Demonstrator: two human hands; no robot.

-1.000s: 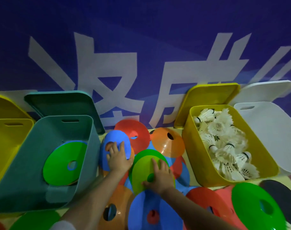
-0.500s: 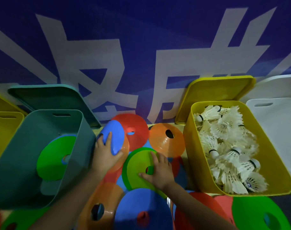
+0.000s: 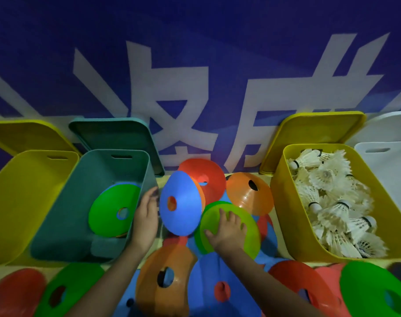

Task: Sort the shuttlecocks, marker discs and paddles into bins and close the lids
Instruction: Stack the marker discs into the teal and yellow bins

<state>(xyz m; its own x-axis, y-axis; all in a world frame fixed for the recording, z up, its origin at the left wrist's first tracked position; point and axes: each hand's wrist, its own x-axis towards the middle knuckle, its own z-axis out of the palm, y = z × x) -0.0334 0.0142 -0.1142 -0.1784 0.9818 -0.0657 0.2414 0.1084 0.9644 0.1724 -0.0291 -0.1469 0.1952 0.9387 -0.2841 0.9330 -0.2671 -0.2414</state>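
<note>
Shuttlecocks (image 3: 332,202) are binned; we are gripping a blue disc (image 3: 180,207) with the left hand (image 3: 145,216), right hand (image 3: 228,229) spread on a green disc (image 3: 247,225); most discs, all lids remaining.

The discs (image 3: 249,195) are thin plastic with a smooth, slightly glossy skin; the orange one shows fine concentric ridges. The bins (image 3: 85,197) and lids (image 3: 313,131) are matt, smooth moulded plastic. The shuttlecocks (image 3: 332,202) are rough white feathers, and the far backdrop (image 3: 195,53) looks like matt printed sheet.
</note>
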